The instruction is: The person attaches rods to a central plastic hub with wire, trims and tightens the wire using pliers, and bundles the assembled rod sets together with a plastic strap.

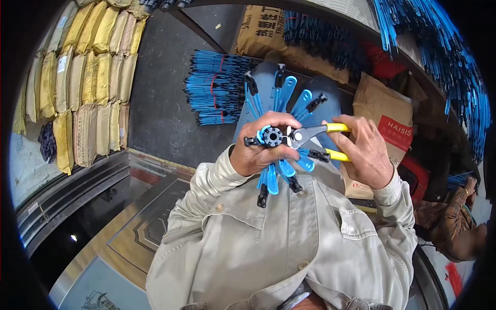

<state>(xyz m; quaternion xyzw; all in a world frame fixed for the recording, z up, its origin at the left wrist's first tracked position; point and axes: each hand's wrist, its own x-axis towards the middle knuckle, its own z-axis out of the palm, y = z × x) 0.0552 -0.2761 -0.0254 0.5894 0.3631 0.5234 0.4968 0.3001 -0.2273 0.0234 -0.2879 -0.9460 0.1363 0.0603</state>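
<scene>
My left hand [258, 147] is wrapped round a black notched hub [272, 136] in front of my chest. Blue plastic arms [285, 93] and black clip-like ends [316, 102] fan out around it; their exact kind I cannot make out. In my right hand [366, 151] is a pair of pliers [338, 127] with yellow handles, which are spread apart. The pliers' jaws reach the right side of the hub, between my left thumb and fingers. What lies between the jaws is too small to tell.
Bundles of blue rods [214, 88] tied with red lie beyond my knees. More blue rods [454, 77] hang over a shelf at the upper right. Paper sacks [382, 113] stand nearby, and stacked yellow sacks [85, 77] line the left. Another person [457, 222] works at the right edge.
</scene>
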